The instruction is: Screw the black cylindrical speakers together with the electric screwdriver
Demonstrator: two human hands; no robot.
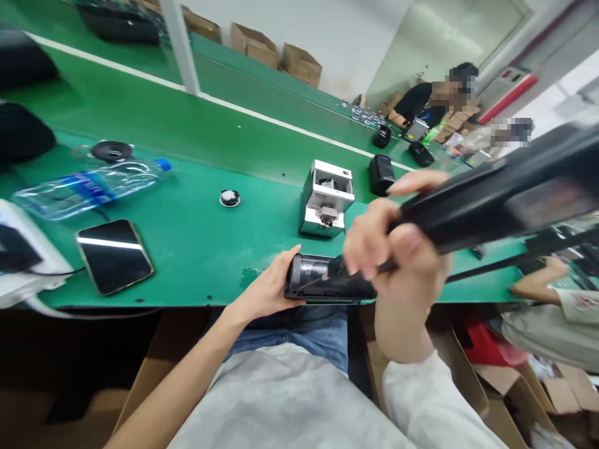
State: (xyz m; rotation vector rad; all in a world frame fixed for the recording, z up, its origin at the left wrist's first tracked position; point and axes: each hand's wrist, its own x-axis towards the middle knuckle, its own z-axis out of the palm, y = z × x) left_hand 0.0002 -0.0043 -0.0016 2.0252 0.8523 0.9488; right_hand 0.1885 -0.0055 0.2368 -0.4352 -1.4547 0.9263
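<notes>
- Left hand [269, 288]'s clamped round the left end of a black casing [330, 289], right at the bench [196, 249]'s near edge, long axis running left-right.
- Right hand [406, 255]'s wrapped round a black driver-like tool [486, 196] above the casing's right end, shaft slanting left; too blurry, can't tell if it's touching.

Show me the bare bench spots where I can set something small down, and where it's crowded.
Bare green bench shows between the phone and the left hand, and between the small round part and the white machine. It is crowded at far left, around the bottle and speaker, and at the right hand with its black tool.
</notes>
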